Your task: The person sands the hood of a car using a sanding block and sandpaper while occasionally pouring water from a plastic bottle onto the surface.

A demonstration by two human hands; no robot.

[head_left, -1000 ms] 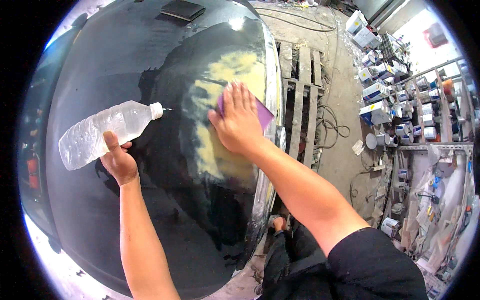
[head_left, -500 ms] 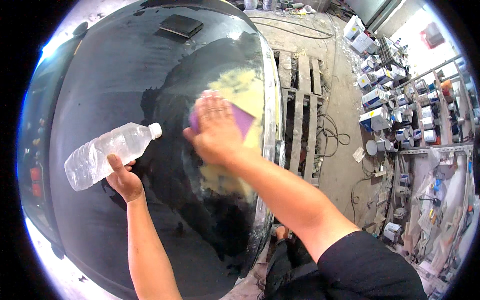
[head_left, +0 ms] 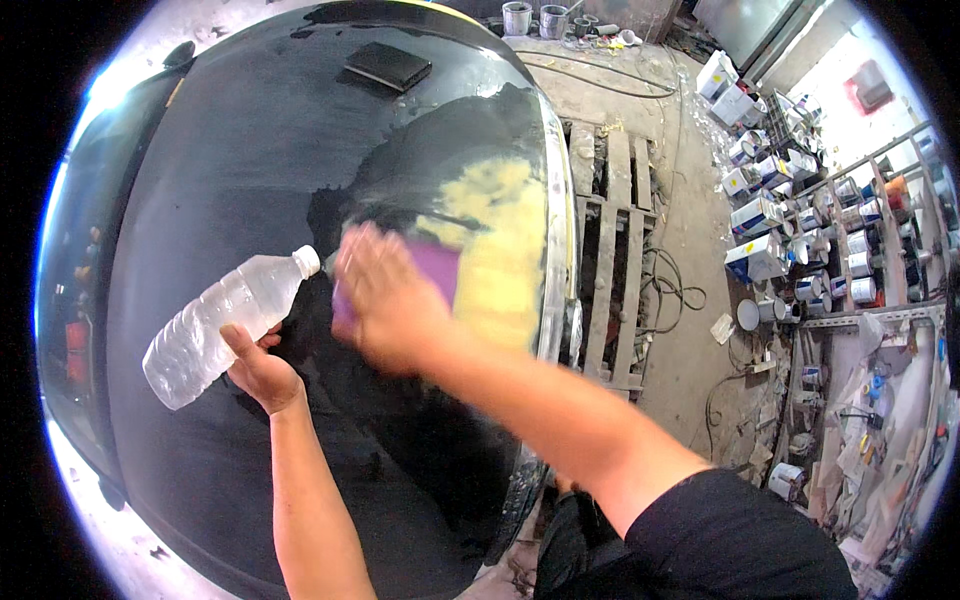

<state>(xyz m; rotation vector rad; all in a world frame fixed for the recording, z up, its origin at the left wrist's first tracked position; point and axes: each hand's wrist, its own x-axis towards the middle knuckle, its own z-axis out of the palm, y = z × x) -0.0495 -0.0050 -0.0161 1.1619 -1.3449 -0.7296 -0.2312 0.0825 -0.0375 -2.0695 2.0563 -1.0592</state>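
Note:
A large glossy black car panel (head_left: 230, 160) fills the view, with a yellowish sanded patch (head_left: 505, 255) near its right edge. My right hand (head_left: 385, 300) presses flat on a purple sanding sheet (head_left: 435, 272) at the left side of that patch; the hand is blurred by motion. My left hand (head_left: 258, 368) grips a clear plastic water bottle (head_left: 220, 325) with a white cap, held tilted over the wet black surface just left of my right hand.
A dark flat block (head_left: 388, 65) lies on the panel's far end. Right of the panel are a wooden pallet (head_left: 612, 260), cables (head_left: 672, 290) on the concrete floor, and shelves (head_left: 830, 230) crowded with paint cans. Metal cups (head_left: 530, 18) stand at the far edge.
My right hand has slid the purple sheet leftward and toward me, off the yellow patch's middle to its left edge. The bottle stayed nearly where it was.

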